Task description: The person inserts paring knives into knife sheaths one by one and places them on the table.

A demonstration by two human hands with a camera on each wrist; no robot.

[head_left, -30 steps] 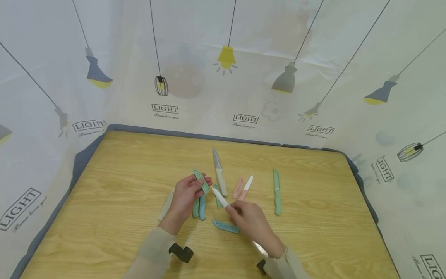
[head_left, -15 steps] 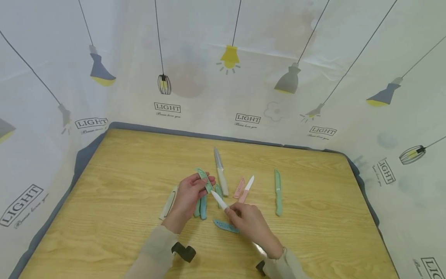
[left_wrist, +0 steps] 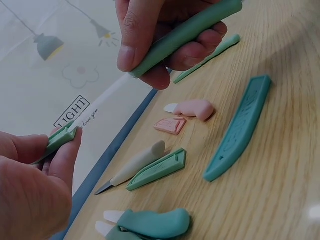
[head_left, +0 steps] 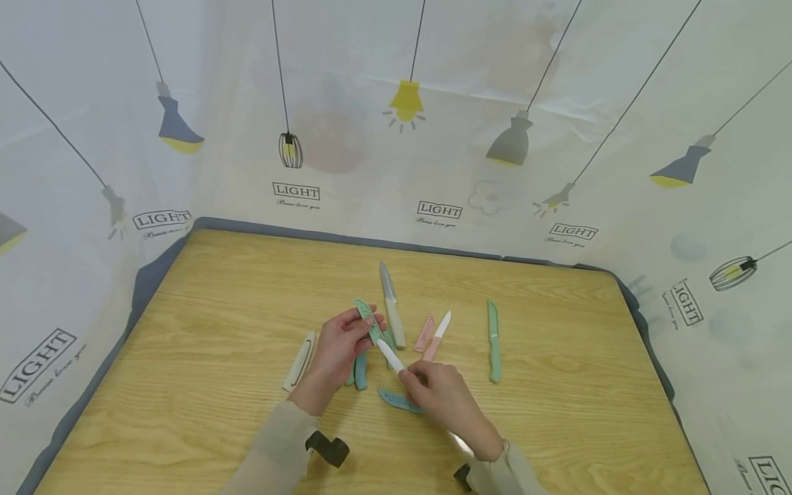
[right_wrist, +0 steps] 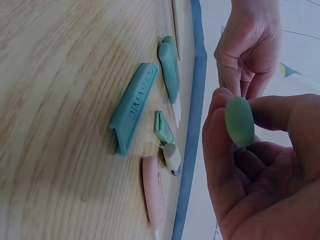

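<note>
My left hand (head_left: 337,347) pinches a green knife sheath (left_wrist: 62,140) between thumb and fingers, raised over the table. My right hand (head_left: 445,392) grips the green handle (left_wrist: 185,37) of a small knife, whose white blade (head_left: 390,355) points at the sheath. In the head view the blade's tip meets the sheath's lower end; how far it is inside cannot be made out. Below the hands lie a blue sheath (head_left: 399,401), a second green sheath (left_wrist: 160,170), and blue and green knives (head_left: 361,371) partly hidden by the left hand.
Beyond the hands lie a cream-handled knife (head_left: 394,320), a pink sheath (head_left: 423,334) and a pink knife (head_left: 438,335). A green knife (head_left: 493,344) is farther right, and a cream sheath (head_left: 300,361) left. Printed curtain (head_left: 371,185) borders the wooden table (head_left: 204,385).
The left hand has shifted slightly right with the green sheath, bringing its end to the blade's tip; they were apart a second ago. The right hand has hardly moved.
</note>
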